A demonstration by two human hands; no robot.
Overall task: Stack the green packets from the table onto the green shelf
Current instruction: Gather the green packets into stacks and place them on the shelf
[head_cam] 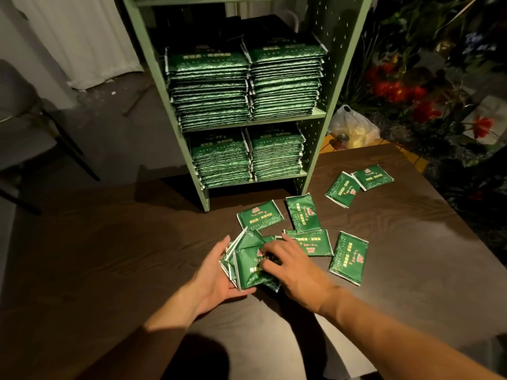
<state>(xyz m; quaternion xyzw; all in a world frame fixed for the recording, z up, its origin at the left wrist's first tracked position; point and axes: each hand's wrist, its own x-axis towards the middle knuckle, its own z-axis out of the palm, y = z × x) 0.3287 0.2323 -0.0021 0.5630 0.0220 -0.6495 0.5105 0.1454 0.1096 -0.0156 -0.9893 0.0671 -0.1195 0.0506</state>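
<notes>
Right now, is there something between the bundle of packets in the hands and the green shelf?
Nothing blocks the way. Two loose packets lie flat on the table between the bundle and the green shelf; lifting it passes over them.

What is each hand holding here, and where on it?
The left hand cups a loose bunch of green packets along its left edge; the right hand presses fingers on top.

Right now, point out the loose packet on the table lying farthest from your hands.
The packet nearest the table's far right edge; it overlaps one neighbour, beyond every other loose packet.
</notes>
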